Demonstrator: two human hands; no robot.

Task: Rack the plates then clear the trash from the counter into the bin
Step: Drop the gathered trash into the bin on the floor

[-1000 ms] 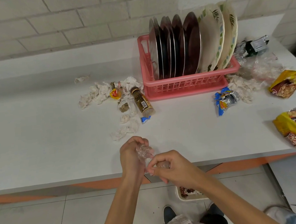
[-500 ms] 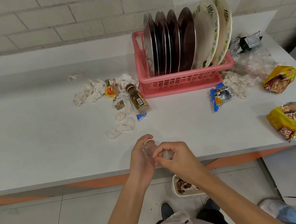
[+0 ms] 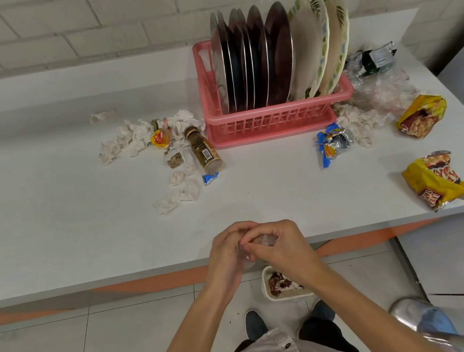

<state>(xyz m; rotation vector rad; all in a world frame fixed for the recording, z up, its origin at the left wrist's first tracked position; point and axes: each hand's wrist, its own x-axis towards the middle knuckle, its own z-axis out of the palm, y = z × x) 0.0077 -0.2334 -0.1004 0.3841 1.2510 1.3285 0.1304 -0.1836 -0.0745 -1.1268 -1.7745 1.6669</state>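
Plates (image 3: pixel 270 57) racked, clear wrapper (image 3: pixel 269 239) gripped

I see them upright in the pink rack (image 3: pixel 271 123) on the surface (image 3: pixel 56 208). My left hand (image 3: pixel 225 259) and right hand (image 3: pixel 284 250) both curl around the clear wrapper at the front edge, above the bin (image 3: pixel 265 287).

White counter (image 3: pixel 58 222) bears pink rack (image 3: pixel 270 120), brown bottle (image 3: pixel 204 151), crumpled tissues (image 3: pixel 132 137), yellow snack bags (image 3: pixel 434 180), perhaps clear film (image 3: pixel 388 93).

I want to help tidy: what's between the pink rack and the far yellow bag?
In the head view, crumpled white tissues lie between the pink plastic plate rack and the farther yellow snack bag.
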